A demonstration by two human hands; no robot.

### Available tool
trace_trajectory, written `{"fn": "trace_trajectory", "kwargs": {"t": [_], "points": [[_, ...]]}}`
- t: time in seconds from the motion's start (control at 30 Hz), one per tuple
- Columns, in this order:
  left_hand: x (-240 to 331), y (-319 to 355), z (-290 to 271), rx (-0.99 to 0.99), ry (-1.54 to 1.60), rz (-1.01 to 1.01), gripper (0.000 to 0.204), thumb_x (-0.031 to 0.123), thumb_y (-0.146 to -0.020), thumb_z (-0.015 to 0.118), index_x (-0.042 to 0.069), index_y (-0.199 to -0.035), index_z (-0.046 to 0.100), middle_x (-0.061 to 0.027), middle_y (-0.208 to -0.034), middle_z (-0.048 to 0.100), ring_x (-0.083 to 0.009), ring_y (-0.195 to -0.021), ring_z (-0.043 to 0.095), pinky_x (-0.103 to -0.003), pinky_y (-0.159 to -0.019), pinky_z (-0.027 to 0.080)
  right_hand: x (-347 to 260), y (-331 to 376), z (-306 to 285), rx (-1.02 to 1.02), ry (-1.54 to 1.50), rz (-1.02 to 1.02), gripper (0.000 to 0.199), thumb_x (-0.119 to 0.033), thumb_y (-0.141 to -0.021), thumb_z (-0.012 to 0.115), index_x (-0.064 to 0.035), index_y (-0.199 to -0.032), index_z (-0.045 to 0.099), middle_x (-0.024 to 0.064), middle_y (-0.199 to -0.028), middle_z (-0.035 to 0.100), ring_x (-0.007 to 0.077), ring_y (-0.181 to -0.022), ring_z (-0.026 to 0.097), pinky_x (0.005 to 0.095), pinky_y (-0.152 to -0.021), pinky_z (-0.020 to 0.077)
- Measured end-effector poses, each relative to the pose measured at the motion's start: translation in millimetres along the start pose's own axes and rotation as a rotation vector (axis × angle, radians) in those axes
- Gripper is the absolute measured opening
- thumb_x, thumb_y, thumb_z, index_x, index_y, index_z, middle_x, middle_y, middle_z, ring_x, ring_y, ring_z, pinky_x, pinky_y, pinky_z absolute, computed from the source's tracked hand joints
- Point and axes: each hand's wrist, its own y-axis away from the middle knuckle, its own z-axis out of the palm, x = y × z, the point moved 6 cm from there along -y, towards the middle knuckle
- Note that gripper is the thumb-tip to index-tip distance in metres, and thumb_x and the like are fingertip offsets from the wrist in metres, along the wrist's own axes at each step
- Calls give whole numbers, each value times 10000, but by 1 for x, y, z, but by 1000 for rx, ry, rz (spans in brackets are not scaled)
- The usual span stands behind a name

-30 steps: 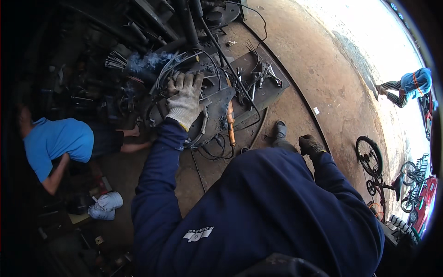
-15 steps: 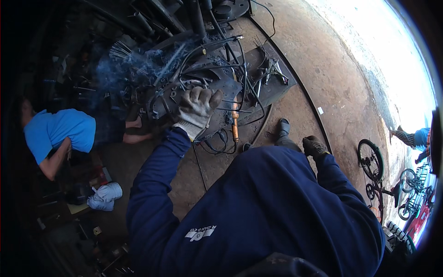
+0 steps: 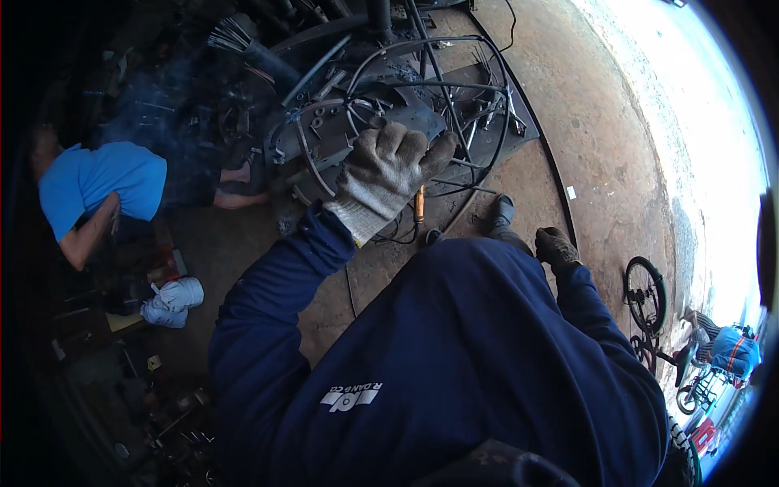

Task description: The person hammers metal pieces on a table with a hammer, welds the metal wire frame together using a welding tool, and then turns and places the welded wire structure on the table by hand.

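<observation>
My left hand [image 3: 389, 172], in a grey knitted work glove, is closed over the near side of a round frame of bent metal rods [image 3: 475, 38]. Its hoops stand above a dark metal worktable [image 3: 519, 146]; the grip point is hidden behind my fingers. Partly behind that glove, an orange wooden handle [image 3: 419, 206] hangs by the table's near edge, with black cable beside it. Low at my right side is my right hand [image 3: 556, 247], in a dark glove with fingers curled; whatever it may hold cannot be made out.
A person in a blue shirt [image 3: 105, 183] sits at the left, bare feet near the table. Thin smoke drifts there. A bundle of thin rods [image 3: 230, 34] stands at the back. Pale cloth [image 3: 172, 302] lies lower left; a bicycle [image 3: 647, 294] stands right, with another person beyond.
My left hand has moved right and nearer with the rod frame, whose hoops now stand wider and further right. The smoke has thinned. My right hand has barely moved.
</observation>
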Motion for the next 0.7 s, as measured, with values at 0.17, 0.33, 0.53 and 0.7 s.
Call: {"fn": "trace_trajectory", "kwargs": {"t": [0.17,0.33,0.53,0.7], "points": [[-12,23,-1,-180,-14,-33,719,303,-812,743,276,-1494,516,16,-987,522,-202,-958,569,-449,-891,483,17,-13,0,-22,112,58,563,-428,-975,559,-12,-1353,586,133,-990,723,260,-798,724,471,-740,565],[-19,38,29,-460,62,-90,672,262,-851,708,263,-1496,518,-17,-1016,577,-230,-983,599,-432,-865,500,17,-14,4,-16,81,43,536,-433,-974,552,-19,-1309,617,123,-963,726,259,-793,722,488,-749,559],[-12,45,56,-689,93,-85,584,241,-947,601,245,-1519,482,-63,-1177,651,-281,-1112,584,-558,-1025,413,9,-7,4,-45,124,31,496,-426,-972,553,-2,-1209,651,127,-946,725,246,-767,719,471,-724,552],[-13,42,40,-550,105,-53,701,232,-804,765,218,-1468,540,-58,-1240,593,-276,-1198,546,-525,-1063,408,9,5,3,-21,125,14,510,-434,-973,544,2,-1212,656,132,-948,729,237,-748,719,454,-711,550]]}}
